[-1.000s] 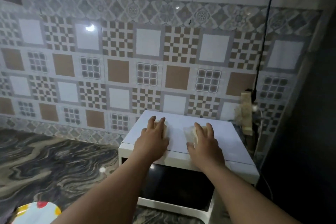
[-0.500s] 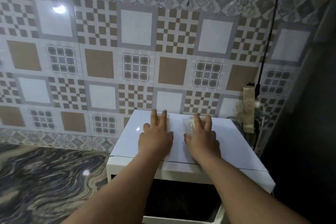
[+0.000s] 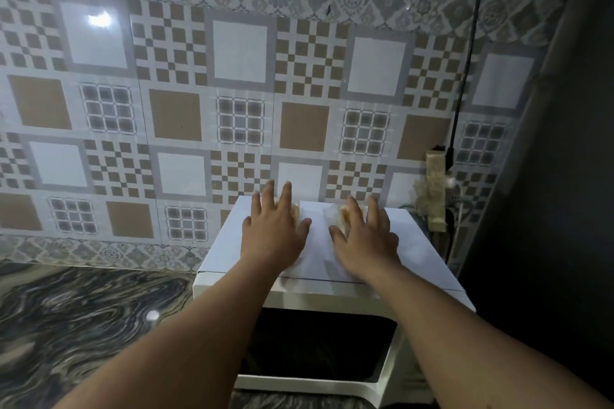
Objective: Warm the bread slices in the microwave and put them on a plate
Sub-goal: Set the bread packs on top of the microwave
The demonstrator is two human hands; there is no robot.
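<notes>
While both of your hands lie flat and spread on top of the microwave, you are at the very start of the job — the bread has not gone inside yet, and the dark-glass door below looks shut. Your left hand covers one bread slice, of which only a tan edge peeks out by the fingers; your right hand covers the other slice, which seems to sit in clear wrapping. Neither hand is curled into a grip; the palms press down with fingers splayed. The slices lie flat, side by side and slightly apart, and each seems to run lengthwise away from you toward the tiled wall — though too much is hidden to be sure. Next, I judge, you need to close your fingers under the edges, lift, and free a hand for the door.
</notes>
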